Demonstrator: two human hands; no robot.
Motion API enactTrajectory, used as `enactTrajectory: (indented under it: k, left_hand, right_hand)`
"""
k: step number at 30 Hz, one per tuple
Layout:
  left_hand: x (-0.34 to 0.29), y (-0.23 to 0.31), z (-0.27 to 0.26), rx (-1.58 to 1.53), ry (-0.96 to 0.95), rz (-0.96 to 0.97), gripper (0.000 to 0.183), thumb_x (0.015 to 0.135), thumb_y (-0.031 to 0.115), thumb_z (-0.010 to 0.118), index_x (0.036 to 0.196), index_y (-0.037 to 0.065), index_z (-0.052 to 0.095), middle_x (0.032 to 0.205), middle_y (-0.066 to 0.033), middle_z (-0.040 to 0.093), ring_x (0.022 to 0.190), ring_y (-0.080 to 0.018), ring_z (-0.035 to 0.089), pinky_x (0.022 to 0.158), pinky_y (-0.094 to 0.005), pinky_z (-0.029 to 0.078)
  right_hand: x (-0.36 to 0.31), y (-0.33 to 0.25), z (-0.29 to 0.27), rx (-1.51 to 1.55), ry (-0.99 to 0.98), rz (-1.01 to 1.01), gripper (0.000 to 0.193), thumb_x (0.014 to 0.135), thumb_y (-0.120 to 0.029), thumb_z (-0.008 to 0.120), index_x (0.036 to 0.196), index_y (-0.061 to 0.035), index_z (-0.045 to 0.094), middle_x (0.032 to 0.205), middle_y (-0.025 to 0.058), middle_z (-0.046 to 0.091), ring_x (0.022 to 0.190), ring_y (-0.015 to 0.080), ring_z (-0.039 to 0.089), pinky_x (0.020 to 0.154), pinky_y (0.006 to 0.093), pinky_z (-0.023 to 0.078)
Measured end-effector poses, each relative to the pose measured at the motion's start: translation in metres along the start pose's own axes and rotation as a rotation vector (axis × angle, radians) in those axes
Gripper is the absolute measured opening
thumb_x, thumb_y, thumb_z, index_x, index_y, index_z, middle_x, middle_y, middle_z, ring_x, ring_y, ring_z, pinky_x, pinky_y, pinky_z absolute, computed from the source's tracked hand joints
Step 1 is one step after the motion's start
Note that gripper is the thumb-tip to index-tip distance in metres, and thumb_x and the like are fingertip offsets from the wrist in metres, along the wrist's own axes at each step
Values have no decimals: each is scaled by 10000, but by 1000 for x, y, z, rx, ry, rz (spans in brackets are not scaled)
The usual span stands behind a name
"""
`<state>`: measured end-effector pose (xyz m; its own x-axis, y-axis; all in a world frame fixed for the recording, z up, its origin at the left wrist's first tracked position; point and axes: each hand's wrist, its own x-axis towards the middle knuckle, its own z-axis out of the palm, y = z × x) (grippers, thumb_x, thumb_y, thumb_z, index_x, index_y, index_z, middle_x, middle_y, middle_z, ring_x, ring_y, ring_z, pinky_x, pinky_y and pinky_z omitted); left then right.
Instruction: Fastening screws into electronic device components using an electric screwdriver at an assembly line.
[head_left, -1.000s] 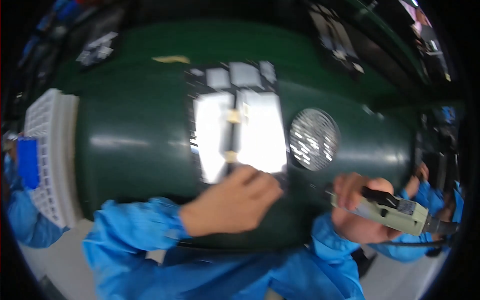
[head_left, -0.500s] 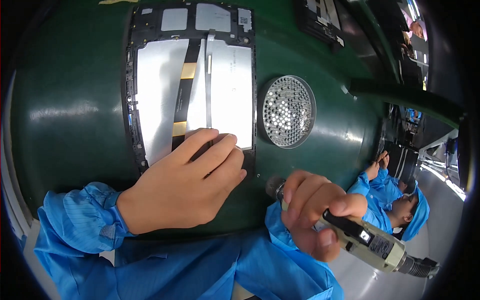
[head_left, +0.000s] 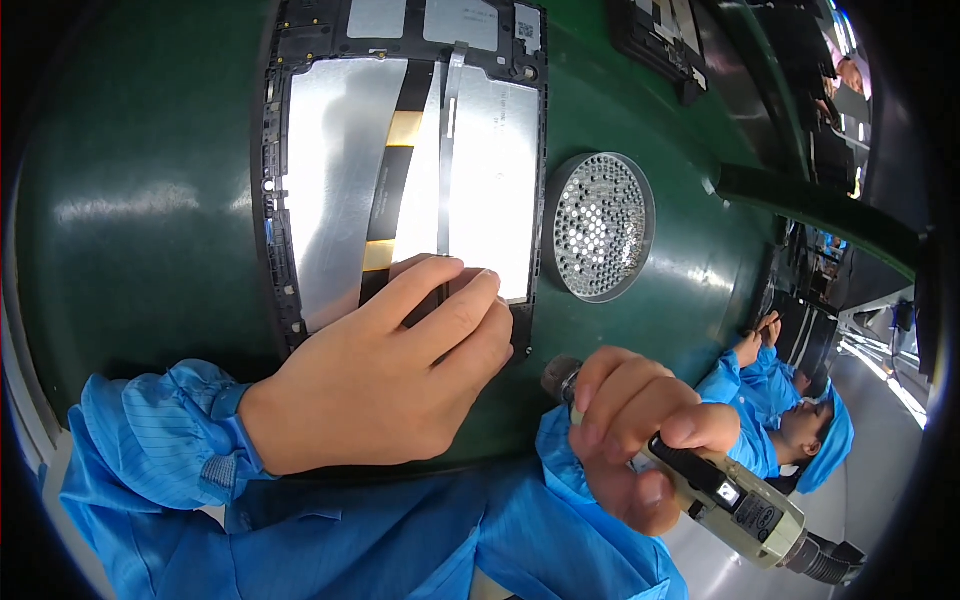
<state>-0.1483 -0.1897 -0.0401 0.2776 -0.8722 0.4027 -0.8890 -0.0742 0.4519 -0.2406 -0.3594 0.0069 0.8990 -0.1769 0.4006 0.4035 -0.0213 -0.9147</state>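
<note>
In front of me an opened tablet [head_left: 320,200] lies on the green bench, showing silver metal plates in a black frame. A dark ribbon cable with gold bands [head_left: 393,190] and a thin grey strip cable [head_left: 450,150] run along it. My left hand [head_left: 385,370] rests on the tablet's near part, bent fingers apart, covering the cables' lower ends; what lies under the fingertips is hidden. Off the near right corner, my right hand [head_left: 645,430] is wrapped round a beige electric screwdriver [head_left: 755,520], its head end pointing left toward the tablet and its cord end toward the lower right.
A round metal dish [head_left: 600,228] patterned with many small dark dots stands right of the tablet. Another black device frame [head_left: 655,45] sits at the far right. A green rail [head_left: 820,205] edges the bench. A co-worker in blue [head_left: 775,400] works at the right.
The tablet, the dish and my left hand appear slightly farther right in view, the tablet also a little higher. My right hand and screwdriver sit slightly lower, with the same grip.
</note>
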Motion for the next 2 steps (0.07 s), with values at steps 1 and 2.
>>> enactTrajectory:
  k: [1,2]
  left_hand:
    - [0,0,0,7,-27,-2,164,755,114,676,870,1,706,994,-141,605,1037,-299,549,920,-437,434]
    - [-1,0,-2,15,-55,-5,159,768,108,670,892,19,715,1001,-142,608,1057,-303,541,936,-439,425]
  right_hand:
    - [0,0,0,-12,-2,-5,327,813,-138,636,1051,-32,438,620,64,521,517,186,533,524,378,467]
    - [0,0,0,-15,-28,-1,336,822,-156,635,1060,-29,436,629,66,526,516,193,535,528,379,470]
